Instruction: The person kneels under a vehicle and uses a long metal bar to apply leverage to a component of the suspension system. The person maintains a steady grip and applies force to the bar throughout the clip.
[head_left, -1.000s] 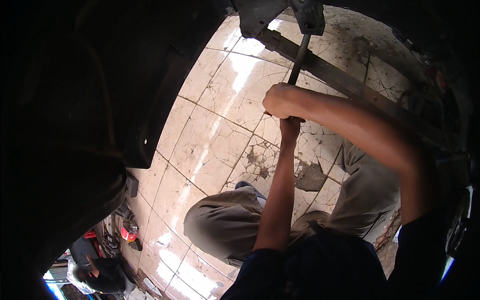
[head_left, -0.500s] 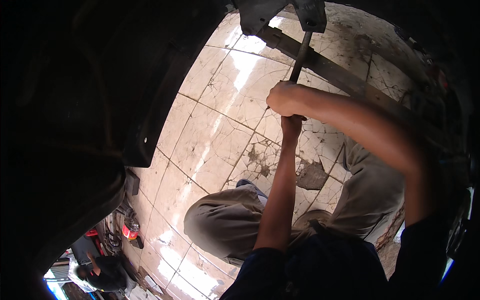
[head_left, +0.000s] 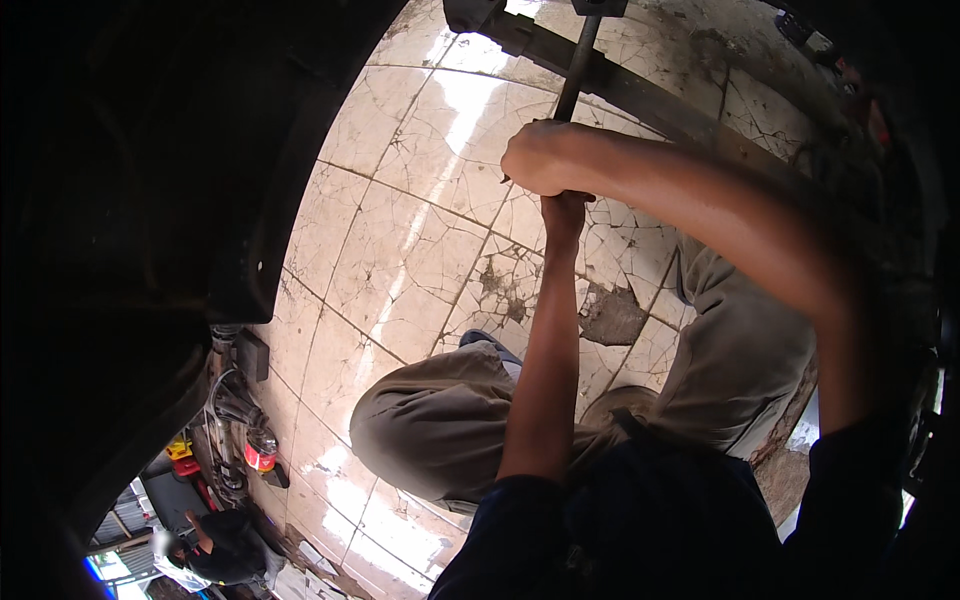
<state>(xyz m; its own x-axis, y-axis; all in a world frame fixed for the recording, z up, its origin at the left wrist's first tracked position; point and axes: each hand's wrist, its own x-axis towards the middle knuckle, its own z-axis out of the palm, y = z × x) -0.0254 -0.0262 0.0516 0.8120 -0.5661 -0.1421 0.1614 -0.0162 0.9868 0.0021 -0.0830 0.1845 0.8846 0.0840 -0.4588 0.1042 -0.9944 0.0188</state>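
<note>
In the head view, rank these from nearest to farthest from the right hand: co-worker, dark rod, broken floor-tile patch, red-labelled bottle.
1. Dark rod: in the right hand, running up from it.
2. Broken floor-tile patch: below, slightly right.
3. Red-labelled bottle: lower left.
4. Co-worker: near the lower-left corner.

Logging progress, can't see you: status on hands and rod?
Right hand gripping dark rod. Left hand just below, grip mostly hidden. Metal beam passes behind rod, not visibly blocking hands.

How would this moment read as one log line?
right hand: closed on dark rod | left hand: just below right hand in view, grip hidden | tiled floor: cracked
</note>
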